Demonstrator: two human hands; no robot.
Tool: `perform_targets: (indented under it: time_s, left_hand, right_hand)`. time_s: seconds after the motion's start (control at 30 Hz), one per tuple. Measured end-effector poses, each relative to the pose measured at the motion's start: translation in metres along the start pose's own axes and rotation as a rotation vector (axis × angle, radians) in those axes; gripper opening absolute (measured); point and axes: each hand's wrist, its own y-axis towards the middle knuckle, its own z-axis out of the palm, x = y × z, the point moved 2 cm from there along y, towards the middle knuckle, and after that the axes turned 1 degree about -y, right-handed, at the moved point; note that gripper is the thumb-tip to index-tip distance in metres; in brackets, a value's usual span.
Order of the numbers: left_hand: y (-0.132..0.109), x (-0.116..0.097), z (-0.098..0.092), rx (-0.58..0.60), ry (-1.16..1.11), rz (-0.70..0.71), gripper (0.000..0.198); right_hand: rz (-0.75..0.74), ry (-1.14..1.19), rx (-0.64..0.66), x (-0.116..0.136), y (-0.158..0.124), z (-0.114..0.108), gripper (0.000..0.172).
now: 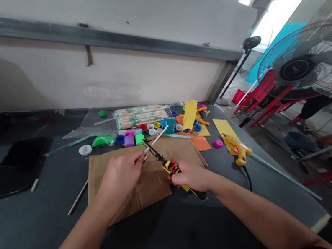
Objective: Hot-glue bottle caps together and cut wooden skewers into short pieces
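two hands over cardboard (151,186): left hand (120,176) pinching a wooden stick (158,136), right hand (190,175) gripping scissors (169,167) near its edge

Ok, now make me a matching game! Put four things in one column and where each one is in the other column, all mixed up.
Things:
1. scissors
2. thin wooden stick
3. hot glue gun
4. bundle of wooden sticks

Places:
A. on a yellow card
B. in the right hand
C. in clear plastic wrap
D. in the left hand

Pairs: 1-B, 2-D, 3-A, 4-C

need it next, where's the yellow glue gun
In the head view, the yellow plastic hot glue gun lies right of the right hand, on a yellow paper strip.
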Motion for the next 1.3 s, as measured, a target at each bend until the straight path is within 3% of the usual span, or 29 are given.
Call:
perform_targets:
  time_s: [0.17, 0.47, 0.67, 0.8, 0.9, 1.07, 1.13, 1.3]
  left_hand:
    - [0.0, -0.001, -0.001, 0.015, -0.008, -0.016, 0.031]
    - [-0.003, -0.006, -0.005, -0.076, 0.101, 0.002, 0.029]
    - [-0.006, -0.009, -0.008, -0.116, 0.097, -0.004, 0.021]
    - [-0.006, -0.01, -0.009, -0.095, 0.062, -0.027, 0.021]
    - [-0.003, -0.009, -0.008, -0.064, -0.067, -0.048, 0.022]
    - [0.005, -0.006, -0.001, 0.061, -0.66, -0.249, 0.022]
    - [0.005, -0.007, 0.001, 0.076, -0.795, -0.303, 0.02]
    - [0.002, -0.009, 0.0, 0.014, -0.674, -0.268, 0.019]
  right_hand:
    - [0.015, -0.092, -0.033, 0.001, -0.002, -0.001, 0.011]
    - [-0.004, 0.067, 0.008, -0.009, 0.002, 0.003, 0.017]
    - [-0.031, 0.046, -0.005, 0.0, -0.001, 0.003, 0.017]
    - [-0.02, -0.076, -0.079, 0.008, -0.005, 0.001, 0.016]
    - [-0.012, -0.117, -0.106, 0.011, -0.007, 0.002, 0.016]
    - [-0.034, -0.102, -0.148, 0.008, -0.007, 0.003, 0.017]
    - [-0.036, -0.076, -0.151, 0.007, -0.007, 0.004, 0.02]
    - [-0.02, 0.071, -0.096, 0.001, -0.004, 0.006, 0.02]
